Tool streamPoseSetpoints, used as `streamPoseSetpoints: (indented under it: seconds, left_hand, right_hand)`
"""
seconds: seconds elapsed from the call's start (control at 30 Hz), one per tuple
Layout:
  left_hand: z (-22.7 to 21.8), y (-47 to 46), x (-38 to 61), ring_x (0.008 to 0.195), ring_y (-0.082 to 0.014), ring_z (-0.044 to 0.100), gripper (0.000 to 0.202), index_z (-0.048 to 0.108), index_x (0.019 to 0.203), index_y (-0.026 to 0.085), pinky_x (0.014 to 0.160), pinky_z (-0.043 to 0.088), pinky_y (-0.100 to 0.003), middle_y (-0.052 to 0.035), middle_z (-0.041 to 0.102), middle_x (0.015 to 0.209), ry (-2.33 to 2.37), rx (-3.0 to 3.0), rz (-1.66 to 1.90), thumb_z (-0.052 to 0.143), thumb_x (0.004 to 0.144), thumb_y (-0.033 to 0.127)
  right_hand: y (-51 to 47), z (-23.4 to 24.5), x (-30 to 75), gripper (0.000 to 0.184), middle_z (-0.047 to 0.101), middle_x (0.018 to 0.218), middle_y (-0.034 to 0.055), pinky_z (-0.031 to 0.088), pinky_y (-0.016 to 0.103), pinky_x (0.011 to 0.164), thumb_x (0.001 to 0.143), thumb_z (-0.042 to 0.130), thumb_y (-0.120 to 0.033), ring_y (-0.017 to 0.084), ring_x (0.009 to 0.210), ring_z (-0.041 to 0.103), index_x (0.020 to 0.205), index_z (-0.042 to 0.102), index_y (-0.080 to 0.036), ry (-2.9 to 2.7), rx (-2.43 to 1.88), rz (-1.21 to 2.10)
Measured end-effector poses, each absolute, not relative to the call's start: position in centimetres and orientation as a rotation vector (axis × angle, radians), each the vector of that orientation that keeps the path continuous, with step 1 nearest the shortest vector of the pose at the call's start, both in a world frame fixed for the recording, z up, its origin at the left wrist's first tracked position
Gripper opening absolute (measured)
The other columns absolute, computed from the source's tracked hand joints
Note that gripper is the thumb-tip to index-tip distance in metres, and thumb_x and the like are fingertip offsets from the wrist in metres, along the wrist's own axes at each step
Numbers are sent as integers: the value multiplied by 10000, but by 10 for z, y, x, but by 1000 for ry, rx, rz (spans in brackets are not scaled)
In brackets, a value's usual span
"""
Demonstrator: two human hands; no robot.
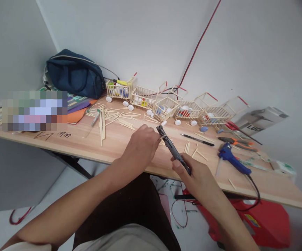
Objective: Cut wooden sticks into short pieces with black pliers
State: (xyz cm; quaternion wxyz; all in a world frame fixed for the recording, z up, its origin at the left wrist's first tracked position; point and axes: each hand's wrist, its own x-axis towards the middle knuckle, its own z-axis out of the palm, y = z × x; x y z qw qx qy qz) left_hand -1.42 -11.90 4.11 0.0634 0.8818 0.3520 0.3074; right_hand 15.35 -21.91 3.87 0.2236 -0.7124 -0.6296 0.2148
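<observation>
My right hand [196,176] is closed round the handles of black cutting pliers [172,149], whose jaws point up and left over the wooden table [88,139]. My left hand [140,144] is closed in a pinch beside the jaws, holding a thin wooden stick [162,143] whose short end shows at the jaws. Loose sticks [114,116] lie scattered behind my left hand.
A row of small stick-built carts [166,104] with white wheels lines the wall. A blue glue gun [233,160], a black pen [196,139], orange-handled pliers [236,142] and a silver box [260,120] lie at right. A dark blue bag [73,75] sits far left. A red object [266,219] stands under the table.
</observation>
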Motion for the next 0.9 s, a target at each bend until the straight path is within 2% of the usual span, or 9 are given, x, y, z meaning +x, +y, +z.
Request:
streamPoseSetpoints:
  seconds: [0.1, 0.2, 0.37, 0.5, 0.7, 0.9]
  left_hand:
    - [40, -121, -12, 760, -202, 520, 248, 625, 719, 144, 704, 411, -320, -56, 617, 723, 1074, 2734, 909, 477, 916, 172]
    - [38, -123, -13, 761, -211, 505, 253, 614, 724, 144, 697, 413, -334, -61, 604, 733, 1072, 2796, 908, 454, 920, 155]
    - [32, -132, -14, 778, -220, 500, 188, 603, 769, 128, 724, 427, -350, -75, 580, 758, 1062, 2902, 904, 465, 893, 102]
    - [29, -148, -10, 822, -227, 509, 155, 618, 844, 117, 787, 444, -363, -84, 596, 804, 999, 2922, 796, 471, 874, 74]
    - [19, -177, 4, 871, -241, 518, 122, 620, 884, 117, 822, 456, -382, -92, 613, 881, 877, 2896, 673, 505, 858, 87]
    - [6, -198, 17, 804, -229, 507, 93, 603, 850, 115, 758, 464, -361, -82, 603, 845, 739, 2910, 713, 520, 843, 73]
  right_hand:
    - [-220, 38, 152, 490, 571, 649, 3, 333, 267, 569, 884, 356, -645, 167, 604, 491, 782, 556, -210, -1753, -1967, 520]
    - [-221, 36, 149, 500, 531, 596, -8, 313, 257, 546, 892, 336, -644, 154, 569, 464, 717, 513, -210, -1757, -1964, 501]
    - [-229, 27, 145, 487, 532, 580, -6, 297, 255, 527, 903, 333, -624, 156, 543, 465, 722, 516, -211, -1742, -1973, 502]
    - [-246, 17, 145, 477, 569, 588, 17, 338, 264, 540, 913, 334, -596, 178, 559, 518, 729, 535, -205, -1710, -1979, 526]
    - [-287, -5, 153, 471, 597, 580, 28, 394, 274, 539, 920, 346, -557, 200, 539, 558, 889, 618, -174, -1622, -1990, 532]
    - [-316, -21, 166, 451, 554, 521, 10, 372, 251, 479, 912, 375, -545, 173, 484, 520, 759, 591, -180, -1604, -2028, 462]
